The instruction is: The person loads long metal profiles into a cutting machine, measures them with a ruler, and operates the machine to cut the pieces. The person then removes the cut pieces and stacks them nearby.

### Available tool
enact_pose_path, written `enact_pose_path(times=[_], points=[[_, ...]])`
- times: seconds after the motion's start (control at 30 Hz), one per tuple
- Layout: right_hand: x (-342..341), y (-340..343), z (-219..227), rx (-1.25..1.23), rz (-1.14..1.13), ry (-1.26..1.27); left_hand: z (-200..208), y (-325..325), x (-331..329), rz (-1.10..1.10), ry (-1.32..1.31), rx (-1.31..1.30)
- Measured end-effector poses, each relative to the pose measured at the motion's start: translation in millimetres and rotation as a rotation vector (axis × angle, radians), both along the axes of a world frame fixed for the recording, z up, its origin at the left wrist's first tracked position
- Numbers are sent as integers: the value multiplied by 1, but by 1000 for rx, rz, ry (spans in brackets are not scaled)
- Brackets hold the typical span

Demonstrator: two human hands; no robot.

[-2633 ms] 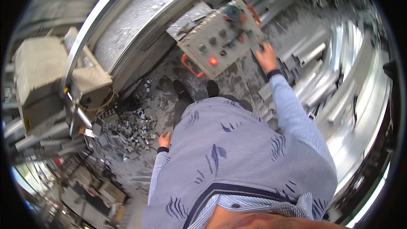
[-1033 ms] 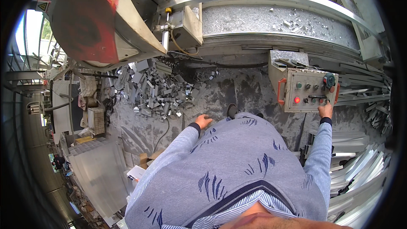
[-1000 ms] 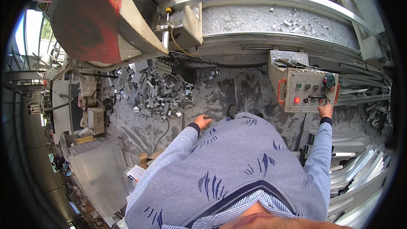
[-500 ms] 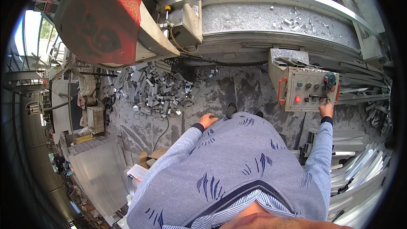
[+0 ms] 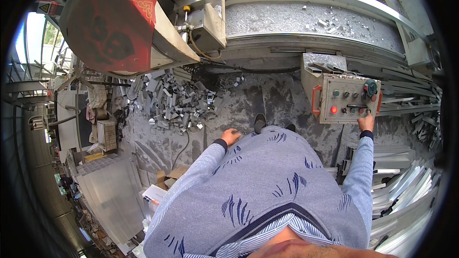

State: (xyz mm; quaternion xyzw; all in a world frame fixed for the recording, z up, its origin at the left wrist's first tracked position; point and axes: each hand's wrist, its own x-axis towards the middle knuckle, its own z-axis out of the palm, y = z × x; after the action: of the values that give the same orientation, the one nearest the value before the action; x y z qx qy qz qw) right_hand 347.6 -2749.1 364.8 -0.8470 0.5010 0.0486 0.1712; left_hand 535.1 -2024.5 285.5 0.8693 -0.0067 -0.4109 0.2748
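Control box (image 5: 350,100): positioned just ahead of the right hand (image 5: 366,122); likely heavy, rigid. Grasp by the orange side handles (image 5: 314,100). Right fingers meet its lower-right corner, pinch indeterminable; left hand (image 5: 231,136) well apart, finger closure indeterminable

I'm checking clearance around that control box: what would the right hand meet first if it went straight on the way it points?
Most likely the control box, at the lower right of its face; the right hand looks right up against it, though contact is hard to judge.
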Motion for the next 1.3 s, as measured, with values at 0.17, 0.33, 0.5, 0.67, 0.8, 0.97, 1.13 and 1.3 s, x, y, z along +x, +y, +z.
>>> enact_pose_path(times=[0.17, 0.33, 0.5, 0.67, 0.8, 0.97, 1.13, 1.3], points=[[0, 2, 3, 10, 0, -17, -2, -9, -2, -18, 17, -16], [0, 3, 4, 35, -5, -13, -5, -11, -3, -22, 52, -34], [0, 6, 7, 51, -14, 0, -9, -6, -5, -55, 21, -11], [0, 8, 7, 38, -14, 0, -16, -1, -9, -69, -12, 1], [-1, 9, 6, 14, 0, -8, -14, -1, -9, -49, -6, -13], [-1, 9, 6, 21, -13, -12, -8, -5, -7, -23, 8, -32], [-2, 9, 7, 32, 1, -25, -11, -5, -3, -27, 22, -14], [-1, 9, 6, 40, -9, -35, -10, -5, 1, -72, 22, -17]])
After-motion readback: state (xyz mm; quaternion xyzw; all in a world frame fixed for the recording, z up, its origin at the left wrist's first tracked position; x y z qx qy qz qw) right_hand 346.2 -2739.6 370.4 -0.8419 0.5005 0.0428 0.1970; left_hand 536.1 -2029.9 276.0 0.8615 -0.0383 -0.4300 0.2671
